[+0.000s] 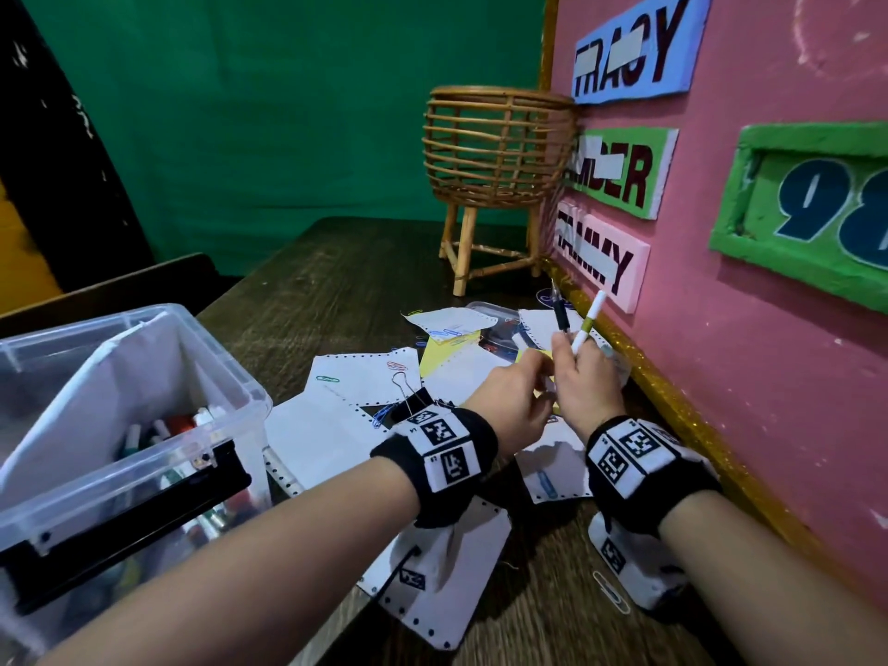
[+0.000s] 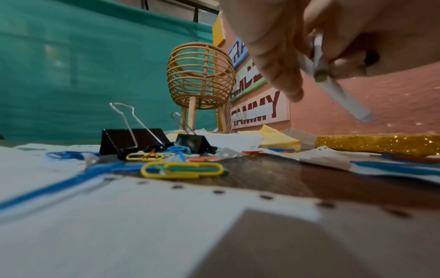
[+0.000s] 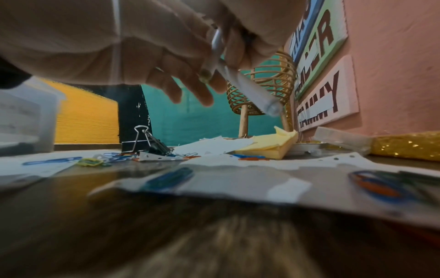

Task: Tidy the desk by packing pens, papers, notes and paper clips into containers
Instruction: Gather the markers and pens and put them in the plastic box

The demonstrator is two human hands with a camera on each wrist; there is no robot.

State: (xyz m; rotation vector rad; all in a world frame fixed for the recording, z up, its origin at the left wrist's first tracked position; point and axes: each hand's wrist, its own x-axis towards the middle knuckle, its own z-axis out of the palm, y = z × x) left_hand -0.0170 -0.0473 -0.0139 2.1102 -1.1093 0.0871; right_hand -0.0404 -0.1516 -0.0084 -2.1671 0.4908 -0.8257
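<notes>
Right hand [image 1: 584, 377] grips two pens [image 1: 587, 319] upright near the desk's [image 1: 307, 281] right edge; left hand [image 1: 516, 391] pinches a yellow note [image 1: 540, 355] beside it, over scattered papers [image 1: 336, 425].

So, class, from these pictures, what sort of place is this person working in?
Probably a classroom or a child's study corner. A pink board bears name cards, a wooden desk is strewn with punched papers and paper clips, and the right hand grips pens.

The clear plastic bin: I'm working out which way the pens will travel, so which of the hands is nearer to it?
Left. The left hand is mid-desk, right of the clear plastic bin; the right hand, gripping two pens, is beyond it by the pink board.
</notes>
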